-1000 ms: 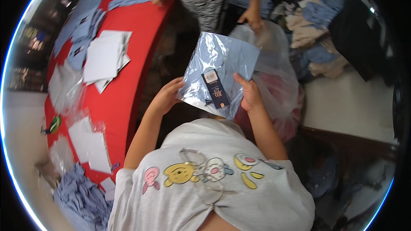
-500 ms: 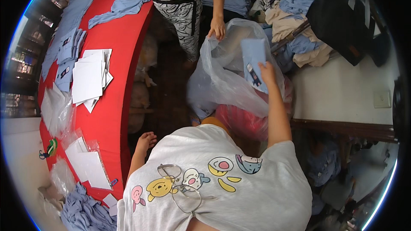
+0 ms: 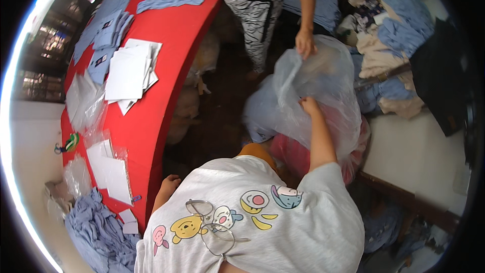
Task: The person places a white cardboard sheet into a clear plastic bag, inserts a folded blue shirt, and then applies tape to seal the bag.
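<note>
Clear plastic bag [image 3: 331, 83] lies ahead-right of body, just at right hand [image 3: 310, 106] | right hand nearer, fingers part-curled, hold on film unclear | left hand [image 3: 170, 185] well apart, near red worktop [image 3: 144, 134], grip half-hidden, contents unclear

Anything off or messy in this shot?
Mildly: white sheets on the red table lie skewed, edges fanned out. Blue cloth at lower left lies in a crumpled heap, unlike the folded clothes on the table. No spill or damage visible.
</note>
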`<move>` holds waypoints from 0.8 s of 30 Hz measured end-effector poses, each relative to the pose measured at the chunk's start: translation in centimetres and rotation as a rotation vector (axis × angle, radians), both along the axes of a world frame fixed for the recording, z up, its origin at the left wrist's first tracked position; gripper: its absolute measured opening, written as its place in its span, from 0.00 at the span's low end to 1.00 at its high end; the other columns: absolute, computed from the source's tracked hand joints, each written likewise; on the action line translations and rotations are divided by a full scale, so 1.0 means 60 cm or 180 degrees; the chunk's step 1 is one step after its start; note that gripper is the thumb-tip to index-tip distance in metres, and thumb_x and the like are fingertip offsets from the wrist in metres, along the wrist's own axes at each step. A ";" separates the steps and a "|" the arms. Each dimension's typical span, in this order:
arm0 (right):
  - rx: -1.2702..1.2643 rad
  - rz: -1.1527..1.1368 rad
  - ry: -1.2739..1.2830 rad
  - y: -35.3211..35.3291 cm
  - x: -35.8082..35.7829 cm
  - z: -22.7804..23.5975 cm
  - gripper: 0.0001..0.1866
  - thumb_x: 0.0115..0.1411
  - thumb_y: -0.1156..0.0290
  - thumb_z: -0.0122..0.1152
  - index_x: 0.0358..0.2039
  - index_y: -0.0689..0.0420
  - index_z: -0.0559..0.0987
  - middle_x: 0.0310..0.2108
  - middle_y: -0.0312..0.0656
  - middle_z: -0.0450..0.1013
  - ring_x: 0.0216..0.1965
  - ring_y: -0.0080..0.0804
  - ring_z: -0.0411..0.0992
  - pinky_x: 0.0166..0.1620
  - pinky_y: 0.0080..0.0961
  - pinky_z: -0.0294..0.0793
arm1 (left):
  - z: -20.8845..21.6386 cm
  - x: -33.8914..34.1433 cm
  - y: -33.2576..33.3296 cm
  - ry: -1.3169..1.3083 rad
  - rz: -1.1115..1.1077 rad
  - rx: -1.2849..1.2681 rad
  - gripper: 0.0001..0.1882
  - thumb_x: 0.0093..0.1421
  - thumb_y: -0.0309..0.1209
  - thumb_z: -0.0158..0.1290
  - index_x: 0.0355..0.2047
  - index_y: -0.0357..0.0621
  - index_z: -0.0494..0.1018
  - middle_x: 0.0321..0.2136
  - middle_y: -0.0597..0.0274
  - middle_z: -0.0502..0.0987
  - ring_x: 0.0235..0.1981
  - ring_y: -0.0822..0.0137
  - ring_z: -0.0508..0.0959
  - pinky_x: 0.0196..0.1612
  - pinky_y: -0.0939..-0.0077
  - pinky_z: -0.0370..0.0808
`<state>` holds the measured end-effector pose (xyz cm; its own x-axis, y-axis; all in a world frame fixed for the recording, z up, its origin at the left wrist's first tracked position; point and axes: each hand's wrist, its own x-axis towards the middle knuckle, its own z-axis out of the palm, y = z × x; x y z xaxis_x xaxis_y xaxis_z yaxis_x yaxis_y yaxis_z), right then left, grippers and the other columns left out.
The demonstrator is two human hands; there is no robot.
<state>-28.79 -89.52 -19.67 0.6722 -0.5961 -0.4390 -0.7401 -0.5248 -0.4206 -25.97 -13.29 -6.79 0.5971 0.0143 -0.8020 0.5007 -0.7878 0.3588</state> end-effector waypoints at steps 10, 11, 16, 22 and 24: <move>-0.0754 0.1347 0.0112 0.212 -0.051 0.034 0.70 0.44 0.46 0.86 0.81 0.51 0.54 0.65 0.60 0.74 0.65 0.58 0.74 0.67 0.48 0.74 | -0.049 -0.048 0.043 -0.0472 0.0340 -0.0216 0.26 0.65 0.39 0.65 0.60 0.39 0.80 0.54 0.46 0.85 0.56 0.52 0.84 0.60 0.62 0.79; -0.0737 0.1239 0.0446 0.224 -0.045 0.044 0.63 0.47 0.49 0.85 0.79 0.52 0.59 0.61 0.59 0.77 0.62 0.59 0.76 0.64 0.48 0.76 | -0.043 -0.040 0.041 -0.0423 0.0328 -0.0177 0.26 0.65 0.39 0.65 0.60 0.39 0.80 0.55 0.46 0.85 0.56 0.51 0.84 0.60 0.62 0.79; -0.0063 0.0829 0.0655 0.120 -0.016 -0.002 0.30 0.54 0.61 0.79 0.56 0.58 0.84 0.52 0.58 0.83 0.52 0.53 0.83 0.56 0.45 0.80 | -0.058 -0.068 0.064 -0.0250 0.0086 -0.0032 0.28 0.64 0.41 0.65 0.61 0.41 0.80 0.54 0.47 0.85 0.56 0.51 0.84 0.61 0.62 0.78; 0.2438 0.0405 -0.0317 0.181 -0.024 0.428 0.22 0.58 0.67 0.73 0.52 0.62 0.86 0.43 0.51 0.85 0.49 0.48 0.82 0.56 0.39 0.78 | -0.008 -0.054 0.169 -0.0277 -0.0112 -0.0156 0.30 0.65 0.43 0.64 0.63 0.42 0.78 0.53 0.49 0.86 0.56 0.52 0.84 0.60 0.60 0.79; 0.1491 0.1825 -0.0647 0.043 -0.060 0.378 0.28 0.62 0.85 0.53 0.64 0.70 0.78 0.63 0.60 0.70 0.59 0.52 0.76 0.63 0.41 0.80 | 0.010 -0.071 0.209 -0.0030 0.0740 -0.1051 0.29 0.67 0.42 0.63 0.64 0.41 0.76 0.49 0.53 0.87 0.52 0.57 0.86 0.56 0.61 0.80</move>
